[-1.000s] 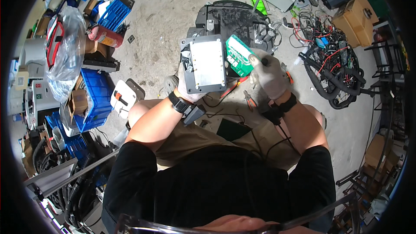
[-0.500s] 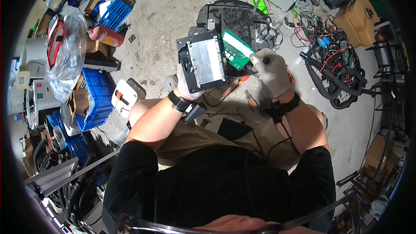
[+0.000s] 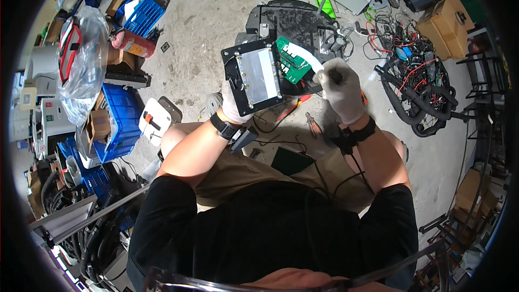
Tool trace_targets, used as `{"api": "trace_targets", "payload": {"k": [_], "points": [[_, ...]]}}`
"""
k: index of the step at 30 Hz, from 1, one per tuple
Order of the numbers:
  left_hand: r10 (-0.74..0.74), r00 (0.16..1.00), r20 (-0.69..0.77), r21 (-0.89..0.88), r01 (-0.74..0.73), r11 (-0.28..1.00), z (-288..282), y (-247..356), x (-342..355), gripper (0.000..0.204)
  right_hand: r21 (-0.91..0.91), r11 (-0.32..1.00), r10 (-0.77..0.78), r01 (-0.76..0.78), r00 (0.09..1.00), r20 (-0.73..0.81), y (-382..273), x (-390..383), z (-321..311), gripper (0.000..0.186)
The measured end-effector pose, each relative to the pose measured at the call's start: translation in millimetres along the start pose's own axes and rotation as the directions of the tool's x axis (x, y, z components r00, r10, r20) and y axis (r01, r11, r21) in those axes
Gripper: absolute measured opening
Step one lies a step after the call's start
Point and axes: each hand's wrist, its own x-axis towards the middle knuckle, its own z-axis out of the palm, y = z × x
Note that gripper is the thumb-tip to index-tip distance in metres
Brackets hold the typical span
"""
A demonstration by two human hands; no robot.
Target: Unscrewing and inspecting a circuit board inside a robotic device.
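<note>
A white flexible strip arches over a green rectangular circuit board, its end pinched by the gloved right hand. The gloved left hand, fingertips hidden, grips the adjacent black-framed silver metal unit. A blue plastic crate holds brown cardboard.

Bright light washes the concrete floor before us, glinting off a metal plate and whitening both forearms near the elbows; clutter along the floor's left edge bows into blackness.
</note>
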Motion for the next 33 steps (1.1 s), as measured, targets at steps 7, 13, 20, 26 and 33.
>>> {"api": "trace_targets", "payload": {"k": [7,13,20,26,33], "points": [[0.008,0.985,-0.171,0.064,0.003,0.998,1,-7,5,0.072,0.037,0.994,0.107,-0.107,0.994,0.023,-20,-7,2,0.007],[0.286,0.886,-0.366,0.702,0.061,0.710,-48,-46,43,0.050,-0.499,0.428,-0.557,0.754,0.654,0.512,-47,-22,59,0.012],[0.304,0.883,-0.358,0.759,0.085,0.646,-17,-43,52,0.053,-0.513,0.400,-0.478,0.760,0.650,0.590,-42,-22,72,0.010],[0.494,0.840,-0.226,0.882,-0.040,0.470,-12,-36,55,0.054,-0.433,0.667,-0.487,0.606,0.795,0.362,-32,-17,71,0.025],[0.617,0.758,-0.212,0.968,0.077,0.237,14,-30,54,0.052,-0.472,0.627,-0.451,0.620,0.783,0.429,-28,-18,84,0.020]]}}
